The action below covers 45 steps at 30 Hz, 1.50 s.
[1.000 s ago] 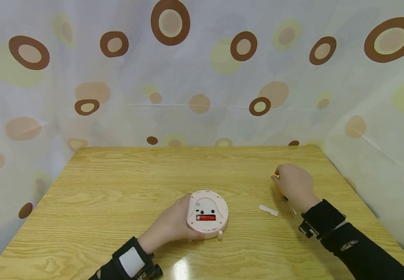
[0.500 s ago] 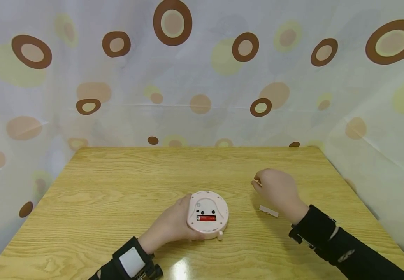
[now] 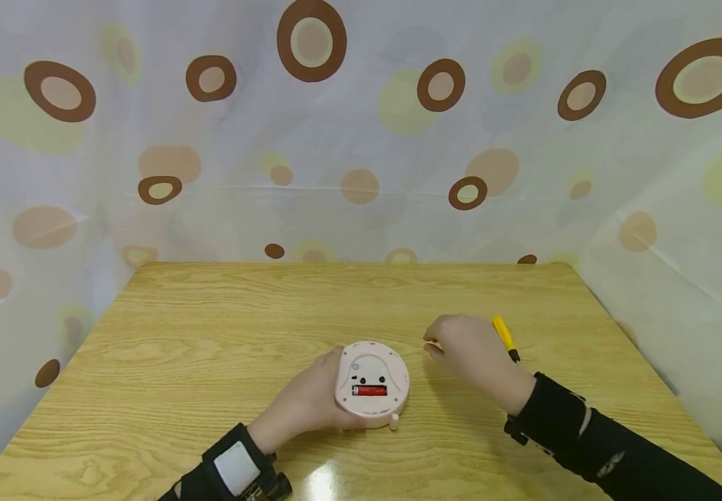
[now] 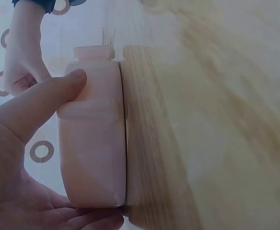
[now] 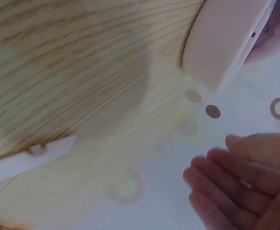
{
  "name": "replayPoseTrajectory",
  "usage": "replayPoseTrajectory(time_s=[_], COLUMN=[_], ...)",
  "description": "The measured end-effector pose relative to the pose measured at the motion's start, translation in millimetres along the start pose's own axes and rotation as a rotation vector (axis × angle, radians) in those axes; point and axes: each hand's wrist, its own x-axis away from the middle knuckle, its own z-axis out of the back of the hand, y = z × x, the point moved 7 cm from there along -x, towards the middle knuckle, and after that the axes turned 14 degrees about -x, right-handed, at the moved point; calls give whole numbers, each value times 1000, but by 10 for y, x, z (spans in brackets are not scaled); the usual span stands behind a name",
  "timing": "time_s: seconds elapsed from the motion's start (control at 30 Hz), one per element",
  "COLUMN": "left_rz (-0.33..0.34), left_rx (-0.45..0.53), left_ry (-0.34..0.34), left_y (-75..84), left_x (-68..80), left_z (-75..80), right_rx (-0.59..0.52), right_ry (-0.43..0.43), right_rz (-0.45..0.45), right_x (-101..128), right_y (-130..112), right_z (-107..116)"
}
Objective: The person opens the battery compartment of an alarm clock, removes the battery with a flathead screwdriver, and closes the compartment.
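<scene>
A round pale pink alarm clock (image 3: 361, 410) lies back up on the table, with a red battery (image 3: 370, 391) in its uncovered slot. My left hand (image 3: 314, 396) grips the clock's left side; in the left wrist view its thumb (image 4: 75, 84) presses the pink casing (image 4: 92, 158) and its fingers curl below. To the right of the clock, my right hand (image 3: 474, 348) hovers with loosely bent fingers. The right wrist view shows its fingers (image 5: 221, 172) apart from the clock. The pale pink battery cover (image 5: 32, 159) lies on the table, hidden by the right arm in the head view.
Behind the right hand lies a screwdriver with a yellow handle (image 3: 502, 334), partly covered by the wrist. The wooden table (image 3: 242, 306) ends at a patterned cloth (image 3: 361, 139) on its back and sides.
My right hand has moved left from the screwdriver, which it has let go, over the battery cover towards the clock. My left hand and the clock stay in place.
</scene>
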Motion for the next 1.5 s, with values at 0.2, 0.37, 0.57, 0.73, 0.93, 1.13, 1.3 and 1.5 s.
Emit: replayPoseTrajectory(time_s=[0.2,0.37,0.57,0.73,0.93,1.13,1.3,1.5], left_rz=[-8,-1,-3,-8,6,10,8,0], left_rx=[11,2,6,8,6,10,3,-13], left_ry=[9,10,9,4,-8,-9,-6,0], left_y=[11,7,7,12,8,6,-1,-4], left_x=[-5,1,3,0,8,11,13,9], left_z=[8,18,26,30,26,26,16,14], right_rx=[34,-35,-95,-111,-96,-124,-140,-144], right_ry=[-103,-162,-185,-196,-219,-192,-193,-211], right_rz=[70,104,221,324,429,536,593,628], right_x=[1,-23,-46,-44,-39,-36,-42,-62], right_y=[-209,-351,-506,-623,-729,-819,-874,-922], right_z=[-61,-103,-145,-155,-206,-234,-269,-328])
